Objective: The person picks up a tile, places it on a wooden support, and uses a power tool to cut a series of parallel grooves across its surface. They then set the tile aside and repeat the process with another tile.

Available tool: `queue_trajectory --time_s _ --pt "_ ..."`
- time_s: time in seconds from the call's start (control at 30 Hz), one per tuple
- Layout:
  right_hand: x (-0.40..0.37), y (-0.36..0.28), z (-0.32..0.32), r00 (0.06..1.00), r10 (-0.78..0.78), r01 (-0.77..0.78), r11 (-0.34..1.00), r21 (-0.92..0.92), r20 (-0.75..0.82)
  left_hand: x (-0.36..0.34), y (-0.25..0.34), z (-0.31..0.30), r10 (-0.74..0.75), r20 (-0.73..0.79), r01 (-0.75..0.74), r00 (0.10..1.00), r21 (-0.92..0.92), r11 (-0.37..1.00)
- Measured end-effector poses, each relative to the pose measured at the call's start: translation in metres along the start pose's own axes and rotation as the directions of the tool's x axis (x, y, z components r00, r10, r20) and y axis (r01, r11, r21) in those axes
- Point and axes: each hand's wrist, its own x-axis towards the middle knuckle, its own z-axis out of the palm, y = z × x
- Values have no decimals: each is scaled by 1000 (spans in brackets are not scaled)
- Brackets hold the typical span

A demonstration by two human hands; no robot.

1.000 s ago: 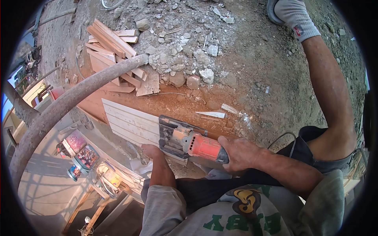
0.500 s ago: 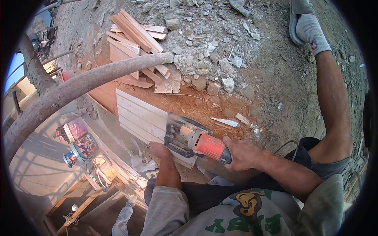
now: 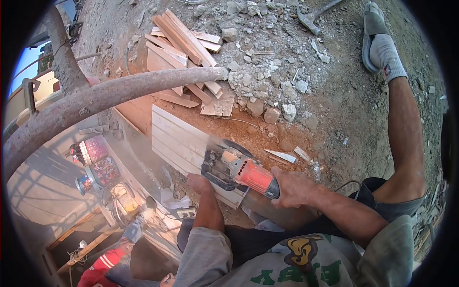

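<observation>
A red and black circular saw (image 3: 253,177) rests on a pale grooved panel (image 3: 177,138) in front of my body. My right hand (image 3: 292,187) is wrapped round the saw's rear handle. On the near edge of the panel, just left of the saw's base, my left hand (image 3: 198,184) grips the board. Its fingertips are partly hidden by the panel. Dust hangs in the air around the panel and saw. The blade itself cannot be made out.
Cut wood strips (image 3: 184,43) are piled beyond the panel. A thick curved pole (image 3: 119,86) crosses at left. A hammer (image 3: 310,20) lies on the rubble. Tubs (image 3: 104,172) and a power strip (image 3: 187,213) are at lower left, near another person's red sleeve (image 3: 106,262).
The whole view has shifted, with the ground scene now further right and lower. A person in red has appeared at lower left. The saw has stayed nearly level with my hands around it.
</observation>
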Motion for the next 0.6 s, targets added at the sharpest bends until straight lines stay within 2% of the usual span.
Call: queue_trajectory --time_s 0.23,0.6 --pt "16 -12 -3 1000 -17 17 1000 14 -15 -3 -1 0 18 9 -17 1000 -53 998" --pt "47 -26 -4 1000 -24 24 999 23 -20 -11 4 -5 -27 -7 27 1000 -12 1000"
